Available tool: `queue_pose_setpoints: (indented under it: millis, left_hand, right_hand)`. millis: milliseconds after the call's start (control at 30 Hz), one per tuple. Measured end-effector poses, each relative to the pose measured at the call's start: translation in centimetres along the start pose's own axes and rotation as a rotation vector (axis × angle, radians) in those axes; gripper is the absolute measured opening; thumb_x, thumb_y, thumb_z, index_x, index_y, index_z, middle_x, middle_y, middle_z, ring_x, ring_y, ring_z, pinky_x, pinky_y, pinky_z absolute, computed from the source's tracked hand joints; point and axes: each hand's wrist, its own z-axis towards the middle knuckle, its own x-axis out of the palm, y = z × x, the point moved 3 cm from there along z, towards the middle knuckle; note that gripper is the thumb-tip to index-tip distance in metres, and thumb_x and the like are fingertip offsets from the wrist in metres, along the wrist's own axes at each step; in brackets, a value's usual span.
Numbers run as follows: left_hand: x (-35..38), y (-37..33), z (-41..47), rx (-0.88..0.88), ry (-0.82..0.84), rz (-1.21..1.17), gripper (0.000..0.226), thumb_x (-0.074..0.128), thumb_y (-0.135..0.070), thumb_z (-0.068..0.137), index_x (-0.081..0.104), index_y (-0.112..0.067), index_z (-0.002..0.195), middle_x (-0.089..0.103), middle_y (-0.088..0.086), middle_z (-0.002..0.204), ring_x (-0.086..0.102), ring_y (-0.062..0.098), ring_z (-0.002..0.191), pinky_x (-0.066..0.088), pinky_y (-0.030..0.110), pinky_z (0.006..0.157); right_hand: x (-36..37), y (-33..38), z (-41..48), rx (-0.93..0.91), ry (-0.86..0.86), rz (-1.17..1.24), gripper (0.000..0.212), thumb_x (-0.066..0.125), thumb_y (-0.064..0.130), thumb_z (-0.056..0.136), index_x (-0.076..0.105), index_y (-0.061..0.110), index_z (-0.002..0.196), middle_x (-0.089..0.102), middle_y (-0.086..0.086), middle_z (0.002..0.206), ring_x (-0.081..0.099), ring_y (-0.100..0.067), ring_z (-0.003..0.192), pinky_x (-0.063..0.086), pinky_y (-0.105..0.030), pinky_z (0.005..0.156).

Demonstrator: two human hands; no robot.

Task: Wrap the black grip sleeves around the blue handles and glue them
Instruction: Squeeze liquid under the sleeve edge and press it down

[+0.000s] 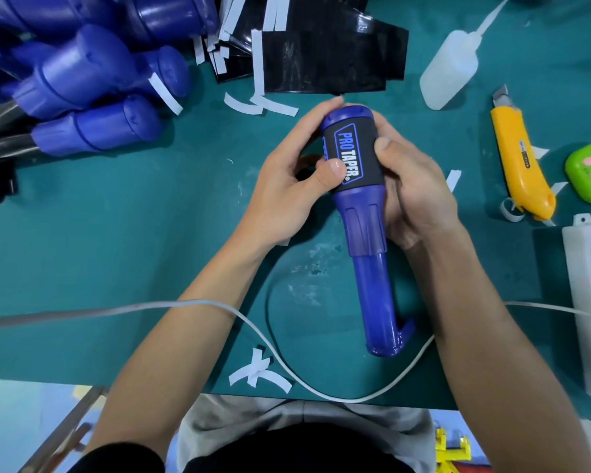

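Both the left hand point(287, 196) and right hand point(413, 192) clasp the blue handle point(365, 220), near squeeze bottle point(447, 73) and knife point(522, 162).

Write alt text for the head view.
Left hand and right hand hold a blue handle over a green table, thumbs pressing its black grip sleeve. More blue handles are piled upper left; a squeeze bottle and yellow knife lie right.

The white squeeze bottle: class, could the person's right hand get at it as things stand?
Probably yes, once freed. The right hand grips the blue handle together with the left hand, so it must let go first. Only bare mat lies between it and the squeeze bottle.
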Motion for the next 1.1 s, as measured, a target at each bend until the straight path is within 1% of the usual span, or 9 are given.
queue_pose_setpoints:
  millis: [167, 267, 333, 433, 633, 767, 900, 1000, 1100]
  left_hand:
    - [0.03, -0.04, 0.01, -0.007, -0.001, -0.003, 0.059, 0.064, -0.024, 0.097, 0.043, -0.014, 0.151, 0.058, 0.008, 0.144, 0.055, 0.02, 0.131, 0.048, 0.039, 0.107]
    - [0.14, -0.04, 0.0, -0.028, 0.003, -0.016, 0.059, 0.064, -0.026, 0.096, 0.043, -0.014, 0.151, 0.059, 0.01, 0.143, 0.056, 0.021, 0.118, 0.047, 0.043, 0.101]
    - [0.17, 0.0, 0.03, -0.039, 0.013, -0.03, 0.061, 0.065, -0.025, 0.096, 0.044, -0.011, 0.151, 0.058, 0.015, 0.145, 0.055, 0.023, 0.113, 0.046, 0.044, 0.102]
    - [0.21, 0.08, 0.09, -0.041, 0.031, -0.03, 0.061, 0.065, -0.023, 0.096, 0.043, -0.007, 0.151, 0.055, 0.02, 0.148, 0.056, 0.022, 0.123, 0.044, 0.049, 0.111]
    - [0.03, 0.08, 0.15, -0.054, 0.02, -0.03, 0.067, 0.065, -0.025, 0.095, 0.042, -0.005, 0.154, 0.057, 0.019, 0.147, 0.055, 0.02, 0.121, 0.045, 0.05, 0.11]
    - [-0.03, 0.21, 0.09, -0.063, 0.013, -0.03, 0.063, 0.068, -0.027, 0.093, 0.046, -0.014, 0.151, 0.061, 0.005, 0.137, 0.052, 0.013, 0.098, 0.046, 0.034, 0.094]
    - [-0.02, 0.52, 0.03, -0.07, 0.03, -0.035, 0.061, 0.072, -0.027, 0.092, 0.05, -0.021, 0.148, 0.063, 0.0, 0.131, 0.044, 0.018, 0.088, 0.044, 0.024, 0.089]
    - [-0.13, 0.67, 0.09, -0.076, 0.031, -0.019, 0.06, 0.073, -0.027, 0.091, 0.051, -0.022, 0.147, 0.064, -0.003, 0.13, 0.046, 0.013, 0.087, 0.044, 0.022, 0.09]
    - [-0.13, 0.63, 0.12, -0.082, 0.039, 0.011, 0.061, 0.072, -0.027, 0.092, 0.05, -0.017, 0.148, 0.063, -0.001, 0.134, 0.055, 0.005, 0.1, 0.042, 0.024, 0.096]
  right_hand:
    - [0.07, 0.06, 0.0, -0.001, -0.001, 0.001, 0.038, 0.04, 0.016, 0.106, 0.054, 0.011, 0.141, 0.061, -0.02, 0.134, 0.049, -0.043, 0.122, 0.042, -0.056, 0.113]
    - [0.21, 0.04, -0.32, 0.013, 0.015, 0.059, 0.038, 0.035, 0.018, 0.111, 0.058, 0.018, 0.141, 0.066, -0.015, 0.136, 0.058, -0.042, 0.124, 0.052, -0.051, 0.109]
    - [0.58, -0.08, -0.54, 0.039, 0.034, 0.142, 0.041, 0.029, 0.025, 0.113, 0.061, 0.024, 0.139, 0.068, -0.012, 0.136, 0.065, -0.036, 0.124, 0.056, -0.047, 0.101]
    - [0.61, -0.28, -0.37, 0.048, 0.047, 0.178, 0.049, 0.02, 0.039, 0.113, 0.051, 0.021, 0.146, 0.067, -0.011, 0.138, 0.065, -0.033, 0.124, 0.054, -0.049, 0.102]
    - [0.11, -0.52, -0.07, 0.064, 0.086, 0.234, 0.043, 0.031, 0.032, 0.111, 0.05, 0.018, 0.147, 0.066, -0.014, 0.139, 0.065, -0.036, 0.124, 0.054, -0.052, 0.1]
    - [0.51, -0.09, 0.01, 0.05, 0.003, 0.168, 0.042, 0.031, 0.033, 0.112, 0.066, 0.022, 0.132, 0.072, -0.013, 0.13, 0.07, -0.038, 0.117, 0.058, -0.046, 0.095]
    - [0.87, 0.25, -0.4, 0.031, -0.122, 0.077, 0.038, 0.045, 0.033, 0.111, 0.081, 0.024, 0.109, 0.077, -0.019, 0.115, 0.076, -0.039, 0.106, 0.063, -0.038, 0.08]
    - [0.98, 0.26, -0.5, 0.022, -0.148, 0.056, 0.031, 0.049, 0.029, 0.11, 0.077, 0.016, 0.113, 0.076, -0.022, 0.111, 0.076, -0.04, 0.103, 0.063, -0.037, 0.076]
    - [0.8, 0.23, -0.37, 0.007, -0.114, 0.051, 0.031, 0.045, 0.027, 0.111, 0.068, 0.012, 0.124, 0.075, -0.021, 0.116, 0.075, -0.04, 0.107, 0.062, -0.04, 0.082]
